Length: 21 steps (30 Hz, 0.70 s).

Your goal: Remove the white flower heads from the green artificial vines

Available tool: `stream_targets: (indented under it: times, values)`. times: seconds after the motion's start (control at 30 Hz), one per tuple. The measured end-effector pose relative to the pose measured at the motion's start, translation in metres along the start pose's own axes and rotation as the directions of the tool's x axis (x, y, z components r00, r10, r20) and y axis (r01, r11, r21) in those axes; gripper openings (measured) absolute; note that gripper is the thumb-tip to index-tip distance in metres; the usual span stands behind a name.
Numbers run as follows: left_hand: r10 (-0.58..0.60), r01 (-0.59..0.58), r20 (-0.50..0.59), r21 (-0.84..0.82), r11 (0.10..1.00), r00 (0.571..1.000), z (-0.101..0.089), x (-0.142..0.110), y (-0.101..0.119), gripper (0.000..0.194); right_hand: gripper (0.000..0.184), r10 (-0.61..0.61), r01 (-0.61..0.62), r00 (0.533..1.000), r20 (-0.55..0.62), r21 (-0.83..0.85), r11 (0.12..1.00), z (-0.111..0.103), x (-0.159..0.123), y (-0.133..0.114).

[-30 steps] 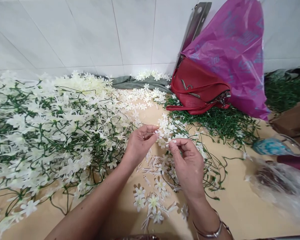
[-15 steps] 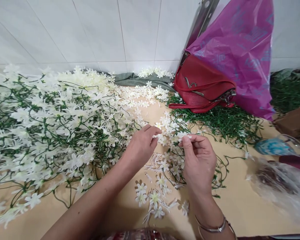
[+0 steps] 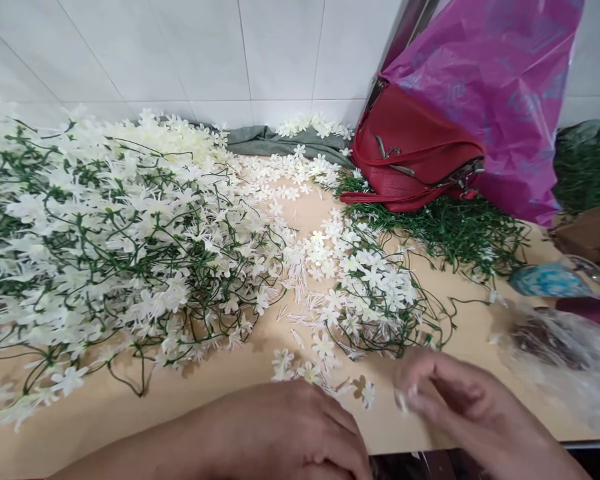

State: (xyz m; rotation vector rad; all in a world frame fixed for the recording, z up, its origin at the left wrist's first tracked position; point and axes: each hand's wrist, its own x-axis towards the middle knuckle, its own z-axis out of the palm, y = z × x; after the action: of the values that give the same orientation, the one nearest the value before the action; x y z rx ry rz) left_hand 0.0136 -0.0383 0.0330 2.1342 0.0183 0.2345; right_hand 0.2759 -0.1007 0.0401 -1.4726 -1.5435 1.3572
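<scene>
Low in the view, my left hand [image 3: 315, 427] is curled with its back toward me, beside a few loose white artificial flowers [image 3: 310, 372]. Its fingertips are hidden, so what they hold cannot be seen. My right hand [image 3: 460, 400] is closed in a pinch near the table's front edge, with a small white flower piece [image 3: 403, 402] between thumb and finger, blurred by motion. Ahead of it lies a cluster of white flowers on green stems [image 3: 375, 287]. Thin white stamen-like sticks [image 3: 305, 310] are scattered to the left of that cluster.
A large heap of white flowers on stems [image 3: 130, 247] fills the left side. A red handbag [image 3: 420, 153] rests on green stems [image 3: 460, 227] at the back right, against a purple plastic bag [image 3: 510, 100]. At the right are a blue-patterned item [image 3: 550, 280] and a clear plastic bag [image 3: 575, 373].
Both hands have drawn back from the flower cluster toward the table's front edge, the right one also moving rightward. The cluster they were covering now shows. The view has shifted slightly.
</scene>
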Motion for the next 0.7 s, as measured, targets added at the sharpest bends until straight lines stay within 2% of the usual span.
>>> stream_targets:
  times: [0.03,0.07,0.1,0.17,0.2,0.3,0.37,0.47,0.53,0.6,0.7]
  values:
    - [0.025,-0.025,0.032,-0.01,1.0,0.999,0.012,0.0,-0.005,0.016,0.028,0.046,-0.052,0.987,0.151,0.033,0.998,0.0,-0.009,0.005]
    - [0.036,-0.036,0.039,0.006,0.999,0.999,0.022,0.0,-0.01,0.016,0.028,0.091,-0.109,0.954,0.287,0.048,0.993,0.001,-0.017,0.011]
    - [0.049,-0.051,0.039,0.061,0.997,0.998,0.03,0.0,-0.015,0.015,0.027,0.121,-0.154,0.921,0.37,0.059,0.986,0.004,-0.022,0.015]
    - [0.057,-0.06,0.019,0.179,0.982,0.998,0.039,0.0,-0.026,0.013,0.021,0.133,-0.175,0.888,0.441,0.055,0.983,0.011,-0.026,0.023]
    - [0.07,-0.07,0.009,0.244,0.967,0.998,0.04,0.0,-0.03,0.014,0.019,0.131,-0.171,0.888,0.442,0.051,0.984,0.014,-0.024,0.026]
    - [0.097,-0.071,-0.051,0.378,0.923,0.994,0.029,0.0,-0.042,0.016,0.02,0.081,-0.118,0.934,0.347,0.085,0.989,0.018,-0.005,0.031]
    - [0.056,0.006,-0.144,0.398,0.917,0.988,0.016,0.001,-0.05,0.015,0.022,0.026,-0.06,0.961,0.274,0.115,0.992,0.015,0.015,0.032]
    - [-0.033,0.166,-0.295,0.441,0.882,0.955,0.0,0.004,-0.061,0.019,0.024,-0.029,0.008,0.976,0.215,0.098,0.995,0.005,0.049,0.029]
    - [-0.032,0.22,-0.366,0.483,0.847,0.93,-0.005,0.005,-0.066,0.019,0.025,-0.056,0.04,0.973,0.222,0.077,0.996,-0.002,0.07,0.023]
    - [0.018,0.231,-0.407,0.553,0.801,0.913,-0.004,0.004,-0.069,0.018,0.026,-0.064,0.044,0.963,0.261,0.08,0.996,-0.009,0.087,0.017]
    - [0.114,0.191,-0.392,0.656,0.73,0.913,0.0,0.001,-0.069,0.018,0.025,-0.083,0.049,0.952,0.295,0.12,0.992,-0.016,0.099,0.013]
